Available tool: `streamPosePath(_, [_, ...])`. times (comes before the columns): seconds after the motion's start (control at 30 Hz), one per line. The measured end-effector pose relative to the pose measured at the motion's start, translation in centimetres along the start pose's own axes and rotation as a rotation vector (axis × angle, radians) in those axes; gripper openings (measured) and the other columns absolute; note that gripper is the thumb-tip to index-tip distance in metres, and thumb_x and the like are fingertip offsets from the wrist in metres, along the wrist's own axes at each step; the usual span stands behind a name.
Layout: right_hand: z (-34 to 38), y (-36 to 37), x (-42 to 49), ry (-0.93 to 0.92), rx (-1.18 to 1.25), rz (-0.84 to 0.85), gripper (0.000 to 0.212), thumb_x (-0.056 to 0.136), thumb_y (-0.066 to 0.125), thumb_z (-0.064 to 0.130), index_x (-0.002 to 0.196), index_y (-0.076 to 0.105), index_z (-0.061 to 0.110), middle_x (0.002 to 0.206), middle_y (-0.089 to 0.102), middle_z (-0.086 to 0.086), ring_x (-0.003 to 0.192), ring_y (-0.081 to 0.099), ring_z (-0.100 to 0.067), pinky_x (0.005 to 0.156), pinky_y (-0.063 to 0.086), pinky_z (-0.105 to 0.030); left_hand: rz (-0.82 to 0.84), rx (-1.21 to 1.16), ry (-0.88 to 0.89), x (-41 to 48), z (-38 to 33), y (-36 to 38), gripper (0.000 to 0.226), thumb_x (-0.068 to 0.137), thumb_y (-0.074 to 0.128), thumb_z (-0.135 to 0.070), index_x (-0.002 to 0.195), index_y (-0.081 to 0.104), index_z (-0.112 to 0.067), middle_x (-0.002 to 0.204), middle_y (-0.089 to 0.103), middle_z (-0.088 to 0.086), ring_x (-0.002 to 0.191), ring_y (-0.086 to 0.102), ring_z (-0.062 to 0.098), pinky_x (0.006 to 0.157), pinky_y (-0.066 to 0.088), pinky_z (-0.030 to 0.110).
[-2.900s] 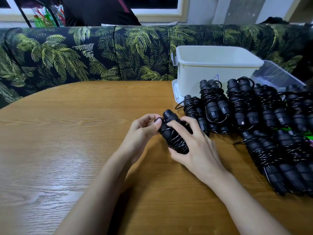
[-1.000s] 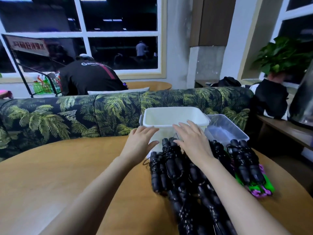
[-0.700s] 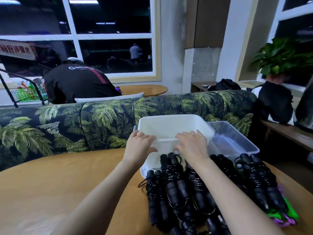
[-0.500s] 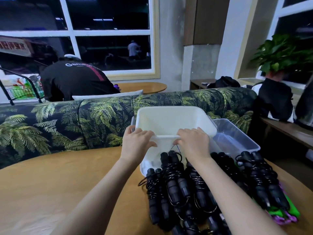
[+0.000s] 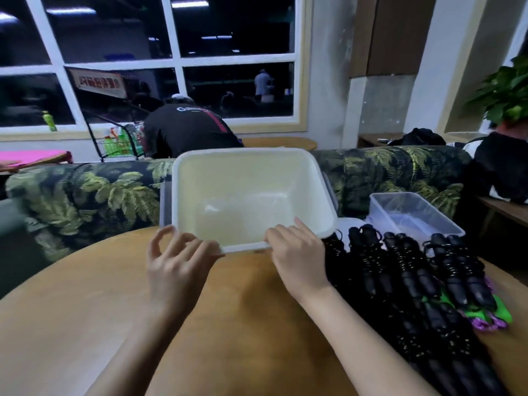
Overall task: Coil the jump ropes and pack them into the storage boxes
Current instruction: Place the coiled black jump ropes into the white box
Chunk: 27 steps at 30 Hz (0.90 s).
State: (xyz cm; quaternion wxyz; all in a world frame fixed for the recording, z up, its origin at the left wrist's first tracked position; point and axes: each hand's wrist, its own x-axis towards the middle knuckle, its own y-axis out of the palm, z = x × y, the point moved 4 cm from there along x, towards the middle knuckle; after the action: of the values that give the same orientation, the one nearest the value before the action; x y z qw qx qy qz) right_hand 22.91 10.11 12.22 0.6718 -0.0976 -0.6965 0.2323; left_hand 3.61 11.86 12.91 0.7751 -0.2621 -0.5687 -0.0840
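A white storage box (image 5: 245,178), with nothing inside, is tilted toward me over the far side of the round wooden table (image 5: 85,310). My left hand (image 5: 177,264) holds the near rim at its left corner, its index finger and thumb raised in a ring. My right hand (image 5: 297,258) grips the near rim further right. Several coiled black jump ropes (image 5: 400,281) lie in rows on the table right of my right arm. A green and purple rope (image 5: 497,312) sticks out from under them.
A clear plastic box (image 5: 414,215) stands behind the ropes at the right. A palm-print sofa (image 5: 94,195) runs behind the table. A person in a black shirt (image 5: 185,130) sits beyond the sofa with their back to me.
Both hands left the coiled rope, reached to the white box and took its near rim. The box has since come off its spot behind the ropes, moved left and tilted toward me.
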Motion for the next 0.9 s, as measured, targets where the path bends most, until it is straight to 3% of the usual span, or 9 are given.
streamPosePath(0.07, [2.7,0.5,-1.6,-0.013,0.049,0.031,0.028,0.077,0.040,-0.004,0.065,0.058,0.014,0.057,0.052,0.002,0.049,0.048,-0.018,0.089,0.057,-0.041,0.031,0.050,-0.013,-2.9,1.0,-2.3,0.015,0.087,0.074,-0.023,0.073,0.070,-0.019,0.067,0.064,-0.004,0.070,0.066,0.021,0.095,0.041,0.048])
streamPosePath(0.23, [6.4,1.6,-5.2,-0.058,0.098,0.144,0.032,0.060,0.079,-0.009,0.068,0.059,0.015,0.060,0.052,0.002,0.051,0.050,-0.017,0.087,0.057,-0.039,0.129,0.123,0.002,-8.3,1.6,-4.8,0.015,0.086,0.073,-0.026,0.074,0.070,-0.019,0.067,0.065,-0.005,0.070,0.066,0.019,0.093,0.040,0.044])
streamPosePath(0.33, [7.1,1.4,-6.7,-0.096,0.095,0.157,0.034,0.060,0.084,-0.005,0.067,0.059,0.017,0.059,0.050,0.003,0.052,0.049,-0.016,0.091,0.055,-0.038,0.205,0.059,0.010,-10.1,1.6,-5.3,0.031,0.092,0.063,-0.045,0.076,0.072,-0.020,0.071,0.068,-0.007,0.072,0.067,0.019,0.091,0.042,0.045])
streamPosePath(0.43, [7.1,1.4,-7.8,-0.122,0.096,0.152,0.035,0.062,0.086,-0.001,0.065,0.057,0.018,0.059,0.048,0.004,0.053,0.048,-0.016,0.094,0.054,-0.038,0.239,-0.096,-0.084,-9.7,1.2,-5.9,0.051,0.099,0.044,-0.057,0.096,0.076,-0.017,0.099,0.075,-0.001,0.093,0.069,0.025,0.094,0.041,0.045])
streamPosePath(0.57, [6.6,1.7,-8.8,-0.113,0.136,0.142,0.035,0.061,0.086,-0.002,0.066,0.057,0.018,0.061,0.051,0.003,0.056,0.051,-0.017,0.095,0.051,-0.037,0.283,-0.061,-0.459,-8.3,2.5,-4.9,0.057,0.095,0.045,-0.048,0.144,0.047,-0.018,0.157,0.030,0.021,0.145,0.027,0.040,0.118,0.017,0.050])
streamPosePath(0.63, [6.4,1.6,-9.1,-0.134,0.195,0.142,0.030,0.065,0.087,0.002,0.072,0.063,0.018,0.068,0.059,0.004,0.065,0.056,-0.017,0.099,0.047,-0.035,0.369,-0.040,-0.602,-8.5,3.2,-3.6,0.066,0.096,0.052,-0.044,0.151,0.035,-0.014,0.161,0.012,0.026,0.148,0.012,0.043,0.119,0.012,0.056])
streamPosePath(0.73, [5.8,-0.3,-9.1,-0.173,0.285,0.158,0.034,0.071,0.086,0.019,0.102,0.073,0.016,0.100,0.071,0.004,0.099,0.061,-0.018,0.096,0.047,-0.027,0.445,-0.040,-0.655,-8.6,3.8,-2.4,0.073,0.094,0.062,-0.035,0.152,0.030,-0.005,0.162,0.006,0.023,0.150,0.007,0.040,0.119,0.010,0.055])
streamPosePath(0.8, [4.1,-2.4,-9.3,-0.078,0.205,0.168,0.046,0.076,0.081,0.027,0.119,0.068,0.016,0.118,0.067,0.002,0.113,0.055,-0.019,0.091,0.053,-0.030,0.445,-0.061,-0.671,-8.3,4.1,-2.1,0.073,0.094,0.061,-0.036,0.152,0.030,-0.005,0.162,0.005,0.022,0.150,0.006,0.038,0.120,0.009,0.054])
streamPosePath(0.9, [-0.3,-5.4,-11.0,0.292,-0.014,0.257,0.054,0.081,0.074,0.040,0.130,0.060,0.022,0.132,0.057,0.001,0.119,0.045,-0.022,0.071,0.058,-0.037,0.453,-0.083,-0.689,-8.0,4.4,-1.7,0.073,0.093,0.062,-0.041,0.152,0.033,-0.009,0.163,0.005,0.022,0.150,0.007,0.038,0.119,0.009,0.054])
